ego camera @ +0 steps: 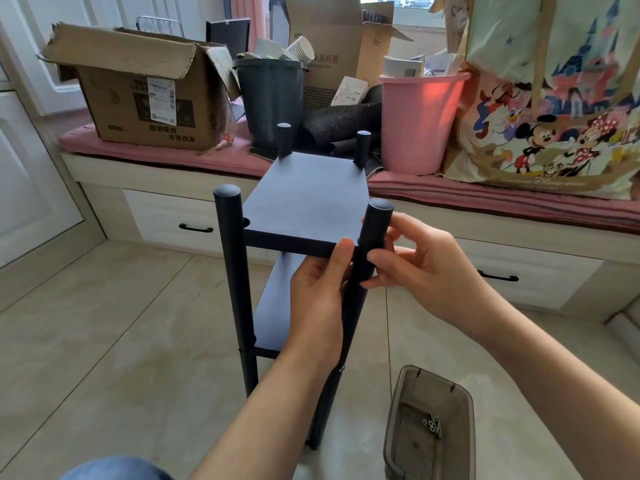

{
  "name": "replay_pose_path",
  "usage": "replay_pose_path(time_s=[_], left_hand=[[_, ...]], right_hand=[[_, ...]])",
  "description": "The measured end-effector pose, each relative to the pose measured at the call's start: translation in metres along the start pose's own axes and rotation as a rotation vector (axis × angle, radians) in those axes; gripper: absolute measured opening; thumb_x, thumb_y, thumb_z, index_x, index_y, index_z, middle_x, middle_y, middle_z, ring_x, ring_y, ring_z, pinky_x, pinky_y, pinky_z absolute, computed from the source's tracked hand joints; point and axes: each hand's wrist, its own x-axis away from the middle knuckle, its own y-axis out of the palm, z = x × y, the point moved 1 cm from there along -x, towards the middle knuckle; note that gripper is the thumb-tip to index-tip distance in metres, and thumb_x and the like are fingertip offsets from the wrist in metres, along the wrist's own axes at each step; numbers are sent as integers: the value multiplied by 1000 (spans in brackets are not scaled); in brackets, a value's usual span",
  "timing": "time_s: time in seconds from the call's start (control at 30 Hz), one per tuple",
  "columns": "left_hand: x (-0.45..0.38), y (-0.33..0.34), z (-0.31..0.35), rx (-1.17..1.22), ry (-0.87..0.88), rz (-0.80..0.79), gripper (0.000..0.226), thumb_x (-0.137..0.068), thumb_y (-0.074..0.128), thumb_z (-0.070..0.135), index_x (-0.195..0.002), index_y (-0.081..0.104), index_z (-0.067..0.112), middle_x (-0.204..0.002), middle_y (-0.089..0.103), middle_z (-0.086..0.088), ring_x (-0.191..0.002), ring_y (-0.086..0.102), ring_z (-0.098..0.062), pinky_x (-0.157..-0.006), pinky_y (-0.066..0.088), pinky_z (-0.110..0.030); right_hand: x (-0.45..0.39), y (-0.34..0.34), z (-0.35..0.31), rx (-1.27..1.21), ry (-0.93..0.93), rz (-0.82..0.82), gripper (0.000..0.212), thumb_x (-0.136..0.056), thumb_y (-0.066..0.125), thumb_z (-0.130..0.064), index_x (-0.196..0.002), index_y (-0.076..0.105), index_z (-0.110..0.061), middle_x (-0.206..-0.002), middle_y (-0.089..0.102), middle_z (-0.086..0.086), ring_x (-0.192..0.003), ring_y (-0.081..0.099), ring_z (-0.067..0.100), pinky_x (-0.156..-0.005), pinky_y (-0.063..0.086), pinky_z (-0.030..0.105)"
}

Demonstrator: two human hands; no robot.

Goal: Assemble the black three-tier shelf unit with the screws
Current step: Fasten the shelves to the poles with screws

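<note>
Tiled floor is carrying the shelf unit (304, 209), standing before the window seat (485, 199). Left hand (317, 299) is pinching the top board; right hand (419, 261) is gripping the post beside it. Looks light, stiff; hold posts.

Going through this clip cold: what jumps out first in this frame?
The black shelf unit stands upright on the tiled floor at centre. The left hand holds the top board's near edge, and the right hand grips the near right post. At lower right a clear plastic box holds a few screws, and a pink bucket stands on the cluttered window seat behind.
</note>
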Motion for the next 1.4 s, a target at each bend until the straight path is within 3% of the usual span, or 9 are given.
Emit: replay_pose_path(time_s=[0.3, 0.47, 0.63, 0.77, 1.0, 1.1, 1.4], left_hand=[[-2, 1, -2, -20, -1, -11, 20, -82, 61, 45, -85, 79, 36, -100, 77, 1, -101, 72, -19, -94, 56, -41], [-1, -1, -5, -25, 0, -12, 22, -81, 62, 45, -87, 79, 31, -100, 77, 0, -100, 72, -18, -87, 59, -32], [-2, -5, -7, -88, 4, -3, 34, -83, 60, 47, -102, 73, 22, -104, 77, -2, -103, 72, -20, -90, 57, -37], [-3, -8, -9, -121, 13, -11, 40, -83, 60, 50, -106, 72, 20, -105, 76, -3, -106, 71, -21, -88, 55, -36], [-3, -11, -11, -120, 15, -14, 56, -80, 61, 55, -113, 70, 12, -108, 76, -7, -108, 70, -25, -97, 54, -49], [-3, -11, -11, -131, 18, -12, 60, -79, 60, 56, -116, 68, 9, -109, 75, -8, -108, 70, -25, -99, 53, -52], [-3, -14, -13, -144, 39, -36, 51, -85, 58, 50, -117, 68, 11, -110, 75, -7, -110, 69, -24, -97, 55, -46]], right_hand=[[5, -1, -4, -35, 37, 15, 36, -91, 62, 4, -124, 60, -9, -86, 46, 11, -83, 72, 32, -77, 61, 34], [9, 0, -6, -65, 58, 77, 41, -87, 65, 5, -125, 62, -9, -84, 49, 10, -76, 70, 20, -76, 61, 32], [18, -4, -12, -120, 95, 44, 47, -86, 65, 10, -128, 62, -11, -91, 55, 17, -89, 72, 30, -84, 59, 32], [21, -4, -15, -115, 105, 84, 44, -88, 60, 14, -126, 63, -9, -98, 57, 28, -88, 73, 29, -84, 58, 29], [22, -2, -14, -126, 104, 122, 39, -89, 59, 14, -121, 65, -8, -95, 60, 26, -87, 73, 30, -84, 59, 33], [23, -2, -13, -141, 111, 128, 38, -89, 59, 12, -120, 66, -7, -85, 62, 13, -84, 73, 26, -83, 59, 33], [25, 1, -17, -145, 105, 130, 36, -91, 58, 11, -120, 66, -8, -93, 63, 27, -87, 72, 24, -82, 59, 29]])
